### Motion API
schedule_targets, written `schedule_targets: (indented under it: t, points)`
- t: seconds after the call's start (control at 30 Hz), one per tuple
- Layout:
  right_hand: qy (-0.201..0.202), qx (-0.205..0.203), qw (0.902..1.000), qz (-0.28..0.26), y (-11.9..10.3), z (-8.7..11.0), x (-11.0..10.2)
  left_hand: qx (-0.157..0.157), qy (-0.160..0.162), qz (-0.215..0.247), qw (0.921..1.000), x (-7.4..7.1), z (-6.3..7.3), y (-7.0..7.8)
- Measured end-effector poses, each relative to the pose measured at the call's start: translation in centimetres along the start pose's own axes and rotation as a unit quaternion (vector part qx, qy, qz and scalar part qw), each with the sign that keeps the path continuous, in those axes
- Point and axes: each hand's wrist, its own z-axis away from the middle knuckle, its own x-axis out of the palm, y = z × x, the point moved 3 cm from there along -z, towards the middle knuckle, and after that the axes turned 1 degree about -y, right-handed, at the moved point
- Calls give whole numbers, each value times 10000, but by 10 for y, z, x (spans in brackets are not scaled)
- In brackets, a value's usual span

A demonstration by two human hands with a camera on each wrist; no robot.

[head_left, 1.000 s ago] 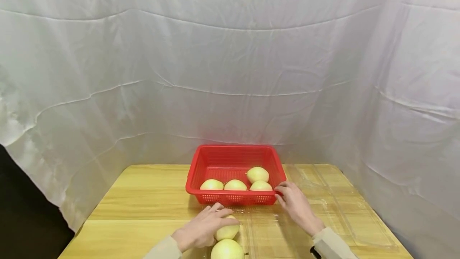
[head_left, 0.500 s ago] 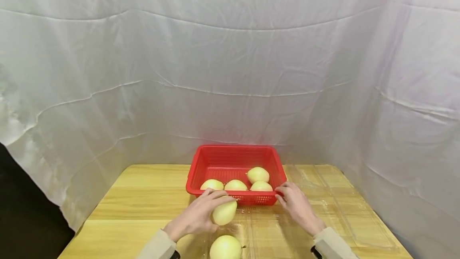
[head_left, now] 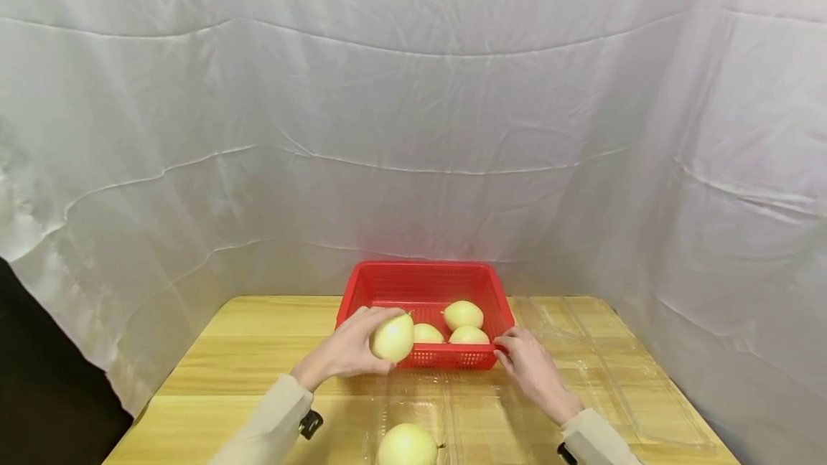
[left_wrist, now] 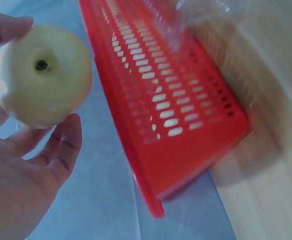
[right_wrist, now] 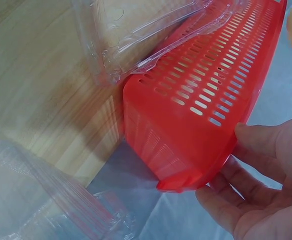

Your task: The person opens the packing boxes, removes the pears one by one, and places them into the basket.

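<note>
My left hand (head_left: pixel 349 346) grips a pale yellow pear (head_left: pixel 393 338) in the air at the front left of the red basket (head_left: pixel 446 359). The left wrist view shows the thumb and fingers round that pear (left_wrist: pixel 43 77), its dark-centred end facing the camera. At the basket's front right corner, my right hand (head_left: pixel 533 372) pinches the rim between thumb and fingers (right_wrist: pixel 221 207). Several pears lie inside, including one farther back (head_left: pixel 463 315) and one by the front wall (head_left: pixel 469 335); the held pear covers the front left part. Another pear (head_left: pixel 407 445) sits close to me.
A clear plastic container (right_wrist: pixel 120 45) stands on the wooden table (head_left: pixel 258 364) just before the basket, around the near pear. More clear plastic (head_left: pixel 636 386) lies along the table's right side. Pale cloth (head_left: pixel 413 106) hangs behind and at both sides.
My left hand has lifted a pear off the spot in front of the basket and carried it up and forward to the rim. My right hand stays at the corner.
</note>
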Motion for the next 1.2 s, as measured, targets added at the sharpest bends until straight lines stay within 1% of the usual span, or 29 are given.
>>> schedule_targets:
  t: [0.07,0.2,0.33,0.4,0.47,0.63,0.77,0.9,1.0,1.2]
  points:
    - [31,-22,10000,11,0,0,0,-216,44,86,9997,-4,-7,-6]
    - [45,-26,10000,21,0,0,0,-607,151,114,9980,-10,-20,-16]
    - [-4,42,10000,-16,0,-1,0,-1034,256,103,9943,-12,-34,-28]
    - [-14,49,10000,-25,0,-1,0,-1204,238,-4,9924,-11,-41,-33]
    - [-7,49,10000,-24,0,-1,0,-1290,169,-118,9914,-9,-46,-38]
    - [35,10,10000,13,-1,0,-1,-1286,-166,-511,9902,-3,-57,-51]
    - [101,-50,9999,36,-3,1,-2,-1393,-348,-793,9865,5,-62,-63]
    - [173,-76,9998,41,-1,0,-2,-1401,-497,-1138,9823,13,-68,-72]
    - [197,-71,9998,35,1,0,-3,-1383,-591,-1274,9804,19,-73,-76]
    - [68,-84,9999,4,4,-2,-1,-1587,-785,-1323,9753,27,-77,-78]
